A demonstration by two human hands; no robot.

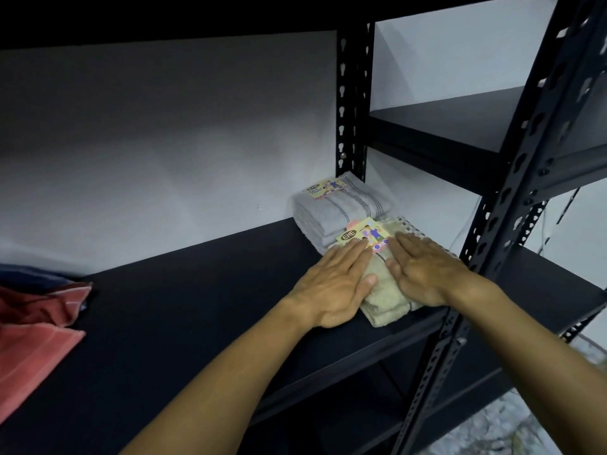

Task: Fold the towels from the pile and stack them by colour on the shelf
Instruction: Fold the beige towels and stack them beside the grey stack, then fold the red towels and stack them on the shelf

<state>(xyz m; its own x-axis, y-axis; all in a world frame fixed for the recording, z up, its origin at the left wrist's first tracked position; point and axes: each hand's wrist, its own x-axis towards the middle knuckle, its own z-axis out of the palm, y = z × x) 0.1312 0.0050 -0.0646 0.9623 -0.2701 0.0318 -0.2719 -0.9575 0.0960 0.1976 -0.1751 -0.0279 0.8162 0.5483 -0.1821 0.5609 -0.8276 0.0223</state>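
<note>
Both hands are lying flat and open, left hand and right hand, pressing the folded beige towel down on the shelf to smooth it. Just behind, grey towels are sitting stacked.

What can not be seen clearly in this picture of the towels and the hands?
Head view:
- Beige towels: top mostly covered by the left hand and right hand.
- Red towels: cut off by the left edge.
- Label print: too small to read.
</note>
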